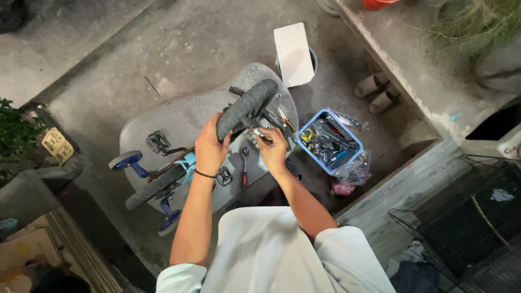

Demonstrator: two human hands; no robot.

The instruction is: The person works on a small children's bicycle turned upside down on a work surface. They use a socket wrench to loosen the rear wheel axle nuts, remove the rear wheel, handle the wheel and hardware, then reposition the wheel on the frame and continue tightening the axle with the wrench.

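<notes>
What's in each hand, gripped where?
The left hand grips the front tyre of the small blue bike at its near end. The right hand holds a small metal tool by its handle end.

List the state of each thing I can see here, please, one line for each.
Left hand: gripping the front tyre.
Front tyre: raised, held up.
Right hand: closed on a small metal tool beside the wheel.
Bike: lying on the grey mat.
Training wheel: attached, off the ground.
Blue basket: open, full of tools.
Wrench: lying on the mat.
Sandals: unworn, side by side.
</notes>
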